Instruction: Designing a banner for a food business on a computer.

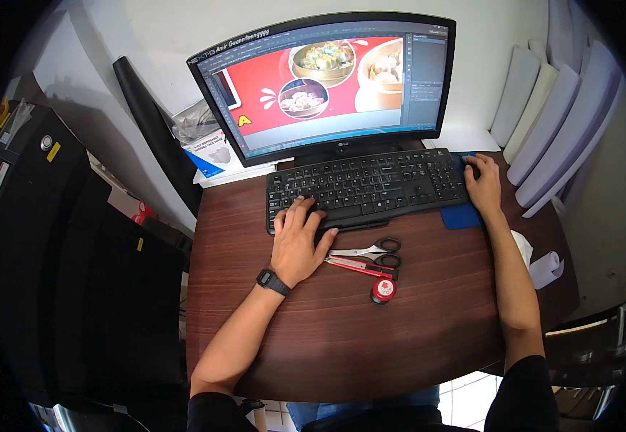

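My left hand (298, 245) rests with fingers spread on the left end of a black keyboard (370, 189), its thumb off the near edge. A black watch (273, 281) is on that wrist. My right hand (483, 186) is curled over a dark computer mouse (469, 167), mostly hidden under it, on a blue mouse pad (462, 217). Beside my left thumb lie scissors (370, 251) with black handles and a red utility knife (363, 266). Just nearer is a small round red-and-black item (383, 289), its kind unclear.
Behind the keyboard stands a monitor (327, 86) with a red food layout on screen. Tall paper rolls (568, 122) lean at the right, and a smaller white roll (545, 270) lies by my right forearm. A large black machine (75, 273) stands left of the brown desk (313, 345).
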Available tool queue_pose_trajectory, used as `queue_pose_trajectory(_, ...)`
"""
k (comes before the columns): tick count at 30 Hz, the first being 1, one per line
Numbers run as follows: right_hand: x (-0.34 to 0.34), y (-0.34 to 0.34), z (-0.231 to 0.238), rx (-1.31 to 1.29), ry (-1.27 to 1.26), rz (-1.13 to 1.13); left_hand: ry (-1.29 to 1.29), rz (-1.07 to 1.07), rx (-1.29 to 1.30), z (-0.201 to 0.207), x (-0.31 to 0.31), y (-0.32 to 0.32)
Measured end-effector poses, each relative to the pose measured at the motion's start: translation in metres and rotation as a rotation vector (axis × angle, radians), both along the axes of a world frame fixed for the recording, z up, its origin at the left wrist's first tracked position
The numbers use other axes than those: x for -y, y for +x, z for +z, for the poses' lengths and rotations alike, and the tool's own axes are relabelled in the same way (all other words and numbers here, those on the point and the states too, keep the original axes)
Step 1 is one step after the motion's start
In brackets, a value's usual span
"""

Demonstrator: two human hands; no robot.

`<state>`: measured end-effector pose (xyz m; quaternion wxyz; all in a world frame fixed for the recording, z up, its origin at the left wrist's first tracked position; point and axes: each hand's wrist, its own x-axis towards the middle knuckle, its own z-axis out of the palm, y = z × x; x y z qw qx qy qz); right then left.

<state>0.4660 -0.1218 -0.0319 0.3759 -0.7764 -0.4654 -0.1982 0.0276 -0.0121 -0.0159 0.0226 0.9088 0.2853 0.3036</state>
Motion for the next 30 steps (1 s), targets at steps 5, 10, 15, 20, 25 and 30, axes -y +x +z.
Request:
queue_pose_trajectory(5, 0.0004, -0.0031, 0.0018, -0.006, -0.012, -0.019, -0.006, 0.003, 0.0, 0.0001, -0.0002, 0.0001)
queue_pose_trajectory(10, 0.0002, -0.0025, 0.0011, 0.0, -0.001, -0.011, -0.009, 0.001, 0.002, 0.0004, 0.0003, 0.0002)
queue_pose_trajectory(15, 0.0005, -0.0016, 0.0008, 0.01, 0.0, -0.001, -0.008, -0.004, 0.001, 0.0006, 0.0, 0.0)
queue_pose_trajectory(20, 0.0003, -0.0019, 0.0007, 0.014, -0.001, 0.004, -0.006, -0.003, 0.001, -0.0002, -0.0003, -0.0006)
queue_pose_trajectory(25, 0.0003, 0.0005, -0.0012, 0.029, -0.006, 0.004, 0.0, -0.005, 0.005, -0.0004, -0.0004, 0.0002)
queue_pose_trajectory(30, 0.0004, -0.0028, 0.0009, 0.021, 0.002, 0.015, 0.001, -0.002, 0.003, -0.0004, -0.0003, -0.0006)
